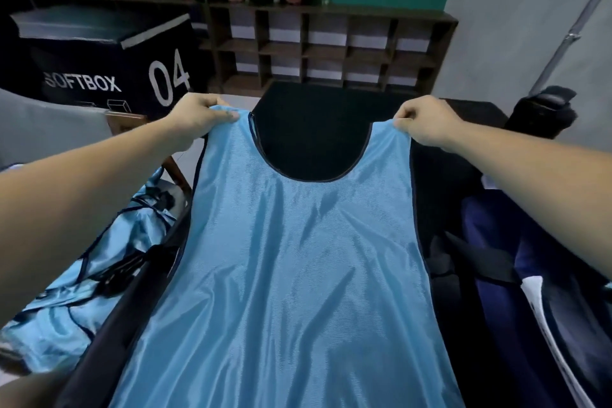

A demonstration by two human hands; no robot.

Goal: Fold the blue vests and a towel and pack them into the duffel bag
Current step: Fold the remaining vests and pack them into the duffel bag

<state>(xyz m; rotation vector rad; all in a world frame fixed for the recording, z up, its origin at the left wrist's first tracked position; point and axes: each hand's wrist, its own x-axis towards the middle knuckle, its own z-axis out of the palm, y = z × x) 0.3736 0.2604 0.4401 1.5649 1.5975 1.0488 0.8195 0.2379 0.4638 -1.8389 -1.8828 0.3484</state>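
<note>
Both hands (198, 116) pinching blue vest (298, 258), box (99, 56) (reads "SOFTBOX 04")

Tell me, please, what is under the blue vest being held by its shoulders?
Through the neck opening of the blue vest, a black surface shows below. Whatever lies beneath the fabric itself is hidden.

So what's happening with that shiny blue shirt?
A person is holding up a light blue vest by its shoulder straps, the left hand pinching one strap and the right hand the other. It hangs spread out and not yet folded. More blue vests lie in a crumpled heap on the left.
</note>
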